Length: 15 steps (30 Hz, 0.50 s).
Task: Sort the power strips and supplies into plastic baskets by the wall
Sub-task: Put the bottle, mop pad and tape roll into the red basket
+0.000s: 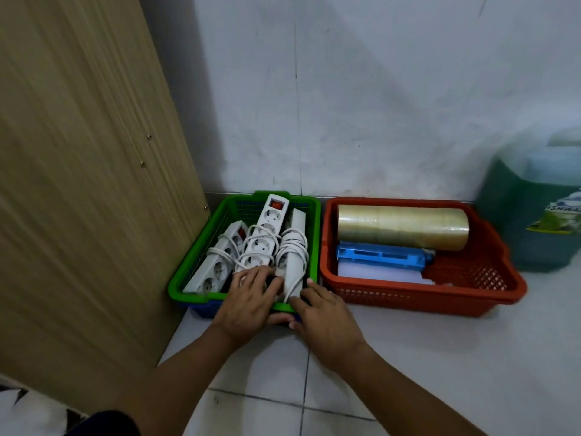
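A green basket [195,262] stands against the wall, stacked on a blue basket [204,309] beneath it. Three white power strips with coiled cords lie in it: a left one [217,269], a middle one [267,234] with a red switch, a right one [295,256]. My left hand [248,300] reaches over the front rim, fingers resting on the cords and a dark plug. My right hand [323,319] grips the basket's front rim at its right corner. To the right, a red basket [408,294] holds a stack of clear tape rolls [402,228] and a blue plastic piece [383,258].
A wooden panel [78,184] rises close on the left of the green basket. A green container [540,215] with a label stands by the wall at the far right. White floor tiles [440,372] spread in front of the baskets.
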{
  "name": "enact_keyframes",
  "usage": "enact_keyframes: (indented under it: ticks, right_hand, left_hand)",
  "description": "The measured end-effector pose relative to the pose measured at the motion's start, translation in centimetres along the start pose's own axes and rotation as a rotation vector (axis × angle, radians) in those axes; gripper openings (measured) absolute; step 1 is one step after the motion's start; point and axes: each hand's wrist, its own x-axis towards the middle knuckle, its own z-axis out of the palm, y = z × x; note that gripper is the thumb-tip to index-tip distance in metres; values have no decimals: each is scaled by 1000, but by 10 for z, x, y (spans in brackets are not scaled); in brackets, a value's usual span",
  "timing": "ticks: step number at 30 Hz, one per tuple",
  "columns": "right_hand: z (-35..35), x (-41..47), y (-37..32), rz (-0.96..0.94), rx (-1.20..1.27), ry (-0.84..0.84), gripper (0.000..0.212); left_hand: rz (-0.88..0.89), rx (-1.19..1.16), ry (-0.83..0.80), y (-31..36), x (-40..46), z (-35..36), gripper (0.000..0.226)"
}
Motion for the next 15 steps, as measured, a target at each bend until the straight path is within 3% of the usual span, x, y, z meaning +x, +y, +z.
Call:
enact_keyframes:
  ticks: [3, 8, 10, 12, 13, 15]
  right_hand:
    - [-22, -4, 1, 14, 32, -144, 57]
    - [-60, -32, 15, 156, 192, -237, 71]
    - [-92, -44, 25, 280, 399, -95, 63]
    - [-146, -44, 36, 417, 618, 173, 37]
    - [-183, -42, 40, 422, 697, 301, 27]
    - [-271, -46, 41, 352, 871, 475, 27]
  left_hand:
    - [-23, -1, -5, 4, 0, -5, 64]
    - [-73, 8, -284, 12, 4, -27, 81]
    - [-96, 34, -312, 18, 9, -39, 90]
    - [-125, 16, -276, 24, 26, -66, 101]
    - [-131, -34, -291, 27, 40, -84, 113]
    - [-198, -156, -352, 34, 72, -117, 142]
